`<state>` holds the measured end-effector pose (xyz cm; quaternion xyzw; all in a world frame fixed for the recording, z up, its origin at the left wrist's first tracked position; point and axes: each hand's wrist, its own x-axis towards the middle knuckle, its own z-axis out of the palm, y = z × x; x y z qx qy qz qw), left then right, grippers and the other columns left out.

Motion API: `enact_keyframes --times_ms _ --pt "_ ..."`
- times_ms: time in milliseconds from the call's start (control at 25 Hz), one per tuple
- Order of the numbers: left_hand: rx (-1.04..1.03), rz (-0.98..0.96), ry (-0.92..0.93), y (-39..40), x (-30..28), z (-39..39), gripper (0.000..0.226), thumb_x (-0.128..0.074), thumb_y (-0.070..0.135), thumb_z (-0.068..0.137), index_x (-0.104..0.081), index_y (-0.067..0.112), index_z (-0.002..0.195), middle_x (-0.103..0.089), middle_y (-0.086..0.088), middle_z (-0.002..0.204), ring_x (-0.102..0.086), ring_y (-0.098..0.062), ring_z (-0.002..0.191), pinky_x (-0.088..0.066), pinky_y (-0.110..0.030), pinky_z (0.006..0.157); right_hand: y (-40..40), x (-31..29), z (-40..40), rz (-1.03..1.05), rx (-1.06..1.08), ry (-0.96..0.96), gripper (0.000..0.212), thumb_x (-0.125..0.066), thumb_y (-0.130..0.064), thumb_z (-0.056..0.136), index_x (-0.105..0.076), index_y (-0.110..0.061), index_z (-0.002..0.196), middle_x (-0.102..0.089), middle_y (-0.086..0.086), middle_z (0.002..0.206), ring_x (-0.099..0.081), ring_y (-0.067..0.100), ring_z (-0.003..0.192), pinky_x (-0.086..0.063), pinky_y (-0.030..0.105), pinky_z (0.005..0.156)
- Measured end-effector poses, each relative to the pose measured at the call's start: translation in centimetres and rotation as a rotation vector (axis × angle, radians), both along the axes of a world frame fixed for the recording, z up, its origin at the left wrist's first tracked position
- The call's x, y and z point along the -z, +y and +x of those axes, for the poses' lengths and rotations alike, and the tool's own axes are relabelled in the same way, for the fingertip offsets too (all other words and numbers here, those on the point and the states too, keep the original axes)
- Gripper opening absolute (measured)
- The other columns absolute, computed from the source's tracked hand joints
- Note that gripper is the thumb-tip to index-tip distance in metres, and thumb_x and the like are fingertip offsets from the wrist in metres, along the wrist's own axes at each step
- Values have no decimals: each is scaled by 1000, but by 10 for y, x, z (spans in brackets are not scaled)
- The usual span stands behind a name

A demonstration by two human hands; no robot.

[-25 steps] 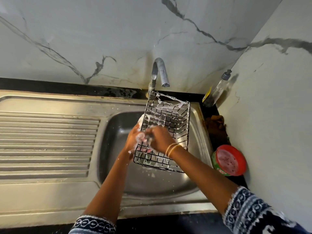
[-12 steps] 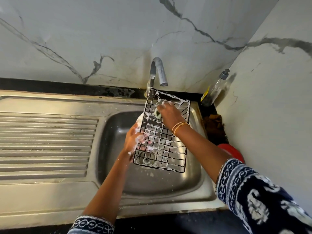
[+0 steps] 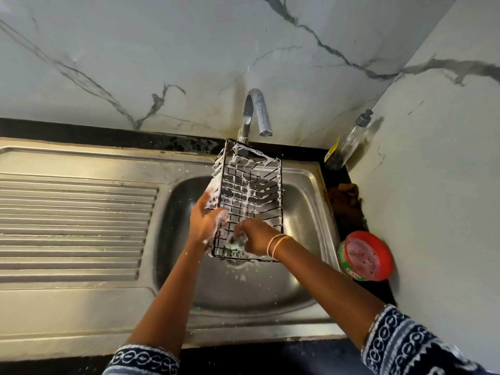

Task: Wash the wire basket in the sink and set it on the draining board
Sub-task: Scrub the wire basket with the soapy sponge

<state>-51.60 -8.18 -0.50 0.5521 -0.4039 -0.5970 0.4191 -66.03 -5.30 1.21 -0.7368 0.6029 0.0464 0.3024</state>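
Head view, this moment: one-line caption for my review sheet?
Left hand steadies the soapy wire basket over the sink while the right hand scrubs its lower end with a sponge.

Dim, soft light — glare on sink (image 3: 303, 185), edges warped.

Grey-veined marble walls (image 3: 189, 50) meeting in a corner (right side), black counter strip (image 3: 81, 131) below.

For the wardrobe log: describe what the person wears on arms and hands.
Both forearms are bare. Left sleeve and right sleeve are dark navy with white looping patterns. The right wrist carries thin gold bangles. Suds cling to the left hand; no gloves.
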Motion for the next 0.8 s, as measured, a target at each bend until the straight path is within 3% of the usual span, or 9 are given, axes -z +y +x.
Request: enact_keyframes --times_ms 40,120,200,280,400,520,680,800 --pt "1 -21 -21 -2 -4 1 73 -64 6 71 -46 12 142 -65 -12 103 -68 -22 72 -58 -35 63 -4 -2 -3 30 -5 -25 32 -56 7 80 -70 -7 106 -68 14 112 -63 28 104 -52 35 88" --pt "49 -76 -92 -5 -12 3 83 -67 24 61 -47 23 141 -61 -7 121 -64 -44 100 -54 -56 85 -22 -9 -11 -112 78 -12 28 -58 7 82 -71 -6 104 -69 12 108 -66 25 99 -54 35 87" --pt "99 -89 -127 -3 -18 2 86 -67 31 56 -45 35 139 -63 1 115 -66 -40 95 -51 -53 89 -53 -17 -28 -403 165 115 21 -61 3 83 -71 -4 99 -66 12 104 -64 26 98 -54 36 83" --pt "136 -99 -159 2 -23 0 86 -68 31 58 -40 40 138 -68 -4 111 -65 -29 86 -53 -46 85 -79 -17 -47 -583 107 300 20 -61 2 81 -72 -4 97 -63 15 105 -60 31 101 -53 39 82" --pt "158 -141 -227 3 -21 -1 98 -70 42 54 -37 31 146 -62 -10 129 -62 -42 110 -49 -59 93 -86 6 -62 -498 24 450 21 -57 -2 84 -69 -3 102 -65 16 106 -64 33 100 -55 40 82" --pt "186 -111 -322 -2 -15 7 102 -73 46 48 -42 31 144 -62 7 125 -67 -28 105 -53 -50 91 -56 32 -58 -357 -62 459 27 -49 -2 87 -66 -8 107 -68 15 104 -64 32 102 -53 41 86" --pt "272 -57 -425 5 -14 3 105 -70 54 46 -44 24 143 -64 -4 128 -70 -22 96 -53 -44 93 -2 35 -55 -237 -208 393 40 -44 -4 92 -59 -16 127 -65 15 119 -61 33 111 -49 40 88" --pt "205 -84 -388 3 -20 -4 97 -75 45 58 -42 15 144 -52 -5 142 -64 -24 112 -44 -43 105 39 33 -40 -196 -475 263 41 -49 0 88 -61 -14 125 -65 20 120 -61 40 108 -53 48 85"
